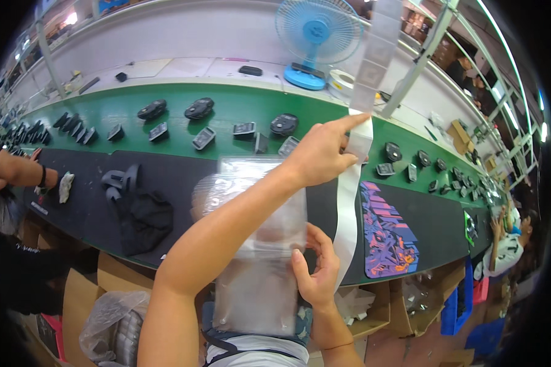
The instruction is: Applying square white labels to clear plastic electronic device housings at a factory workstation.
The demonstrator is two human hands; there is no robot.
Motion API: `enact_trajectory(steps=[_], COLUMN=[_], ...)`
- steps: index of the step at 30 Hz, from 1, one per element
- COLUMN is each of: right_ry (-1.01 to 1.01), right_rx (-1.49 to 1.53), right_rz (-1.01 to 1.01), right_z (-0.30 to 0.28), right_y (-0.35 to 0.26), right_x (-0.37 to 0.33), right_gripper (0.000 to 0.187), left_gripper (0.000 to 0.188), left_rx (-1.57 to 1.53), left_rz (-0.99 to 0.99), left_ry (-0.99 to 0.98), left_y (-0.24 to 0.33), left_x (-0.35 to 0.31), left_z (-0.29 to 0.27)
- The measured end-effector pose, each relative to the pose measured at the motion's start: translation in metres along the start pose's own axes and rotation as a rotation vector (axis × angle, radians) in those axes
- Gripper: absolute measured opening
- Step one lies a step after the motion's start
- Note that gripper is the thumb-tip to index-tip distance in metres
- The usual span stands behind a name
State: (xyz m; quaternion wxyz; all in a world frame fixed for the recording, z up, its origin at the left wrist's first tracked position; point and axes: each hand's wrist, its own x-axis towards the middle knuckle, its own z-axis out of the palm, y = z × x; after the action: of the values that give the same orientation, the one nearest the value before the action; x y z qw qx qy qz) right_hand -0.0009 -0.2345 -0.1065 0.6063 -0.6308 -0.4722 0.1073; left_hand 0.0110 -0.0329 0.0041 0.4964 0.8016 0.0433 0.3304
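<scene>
Pointing its index finger over the edge of a long white paper strip with translucent square labels (347, 226), the left hand (317, 153) reaches across the body; its thumb lies lower down beside the strip, the remaining fingers are curled and partly hidden, and I cannot tell whether anything is pinched. The right hand (320, 269), lower down, pinches the right edge of a stack of clear, flat plastic bags (257, 290) between the thumb and curled fingers, whose tips are hard to see. The stack is in front of the torso, partly covered by the left forearm, and glare blurs how many bags it has. The strip runs out of view at the top, and its lower end is hidden near the right hand.

Beyond the hands lies a black desk mat (196, 168), with a purple, orange and blue patterned mat (390, 238) to the right and a crumpled black cloth bag (144, 220) to the left. Black rounded computer mice (284, 125) stand along the green tabletop (242, 101); the farthest ones blur together. Behind them is a blue desk fan (315, 30), cut off at the top. Co-workers at both sides are cropped by the dark fisheye rim. Small pale printing marks the left end of the mat, while the label squares show only faint, illegible shapes
</scene>
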Motion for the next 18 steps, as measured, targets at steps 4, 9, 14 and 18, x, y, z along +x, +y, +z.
enact_trajectory(steps=[4,9,14,18], right_ry=[0.068,0.061,0.295,0.359], right_rx=[-0.063,0.210,-0.301,-0.307], right_rz=[-0.052,-0.080,-0.460,-0.339], right_z=[-0.033,-0.064,-0.084,-0.096], right_y=[-0.024,-0.050,-0.051,-0.051], right_x=[0.009,0.021,0.078,0.109], right_gripper=[0.050,0.037,0.025,0.021], left_gripper=[0.059,0.031,0.019,0.032], left_rx=[-0.088,-0.191,-0.177,0.085], left_rz=[0.100,-0.085,-0.142,-0.035], left_ry=[-0.082,-0.188,-0.326,-0.384], left_y=[-0.002,0.002,0.012,0.015], left_x=[0.004,0.002,-0.001,-0.003], left_z=[0.004,0.000,-0.002,0.000])
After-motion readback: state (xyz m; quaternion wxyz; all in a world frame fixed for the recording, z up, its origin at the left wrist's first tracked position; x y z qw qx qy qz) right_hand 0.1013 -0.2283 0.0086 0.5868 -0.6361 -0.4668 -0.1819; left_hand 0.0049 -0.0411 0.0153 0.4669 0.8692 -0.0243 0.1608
